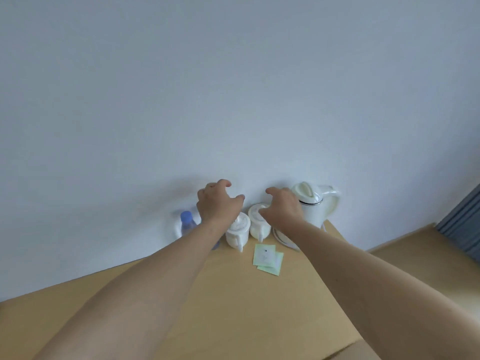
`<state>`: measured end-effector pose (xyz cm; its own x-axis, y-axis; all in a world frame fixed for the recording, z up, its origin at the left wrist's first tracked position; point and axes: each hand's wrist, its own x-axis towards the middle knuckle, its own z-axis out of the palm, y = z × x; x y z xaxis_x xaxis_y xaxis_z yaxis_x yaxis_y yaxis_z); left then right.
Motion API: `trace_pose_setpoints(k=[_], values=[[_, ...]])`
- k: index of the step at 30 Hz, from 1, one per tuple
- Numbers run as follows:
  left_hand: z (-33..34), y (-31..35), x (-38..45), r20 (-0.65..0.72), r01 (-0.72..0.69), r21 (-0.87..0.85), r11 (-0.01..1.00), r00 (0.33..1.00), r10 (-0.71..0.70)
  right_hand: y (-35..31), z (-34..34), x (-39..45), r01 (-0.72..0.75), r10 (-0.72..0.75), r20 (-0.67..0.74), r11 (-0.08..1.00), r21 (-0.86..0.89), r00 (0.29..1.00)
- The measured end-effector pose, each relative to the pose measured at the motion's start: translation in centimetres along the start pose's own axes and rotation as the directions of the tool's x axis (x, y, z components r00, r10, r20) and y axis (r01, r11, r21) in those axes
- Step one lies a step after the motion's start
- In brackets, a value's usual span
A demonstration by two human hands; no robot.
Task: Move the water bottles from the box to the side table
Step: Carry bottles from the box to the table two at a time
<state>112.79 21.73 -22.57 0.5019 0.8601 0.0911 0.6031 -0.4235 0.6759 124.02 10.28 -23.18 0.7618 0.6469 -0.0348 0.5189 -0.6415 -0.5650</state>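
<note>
A clear water bottle (187,223) with a blue cap stands upright on the wooden side table (220,294), close to the white wall. My left forearm crosses in front of its lower part. My left hand (218,202) hovers just right of the bottle's cap, fingers loosely spread, holding nothing. My right hand (281,206) is raised above two white lidded cups, fingers relaxed, also holding nothing. The box is out of view.
Two white lidded cups (237,229) (257,224) stand side by side by the wall. A white electric kettle (315,203) sits right of them on its base. Pale green sachets (267,258) lie in front. A lower wooden surface (415,250) lies to the right.
</note>
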Motion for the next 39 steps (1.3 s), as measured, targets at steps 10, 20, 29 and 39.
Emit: trace_pose_setpoints(k=[10, 20, 29, 39], values=[[11.7, 20.0, -13.5, 0.267, -0.394, -0.047, 0.918, 0.881, 0.391, 20.0, -16.8, -12.2, -0.292, 0.259, -0.195, 0.941, -0.170, 0.946], [26.0, 37.8, -34.3, 0.531, -0.703, -0.187, 0.687, 0.516, 0.672, 38.9, -30.3, -31.3, -0.681, 0.603, -0.414, 0.730, -0.059, 0.682], [35.2, 48.4, -52.5, 0.562, -0.786, -0.461, 0.413, 0.102, 0.821, 50.0, -36.3, -46.0, -0.895, 0.806, -0.525, 0.413, 0.170, 0.272], [43.5, 60.7, -67.0, 0.518, -0.714, -0.685, 0.146, -0.336, 0.787, 61.1, -43.4, -55.5, -0.930, 0.820, -0.558, 0.094, 0.356, -0.131]])
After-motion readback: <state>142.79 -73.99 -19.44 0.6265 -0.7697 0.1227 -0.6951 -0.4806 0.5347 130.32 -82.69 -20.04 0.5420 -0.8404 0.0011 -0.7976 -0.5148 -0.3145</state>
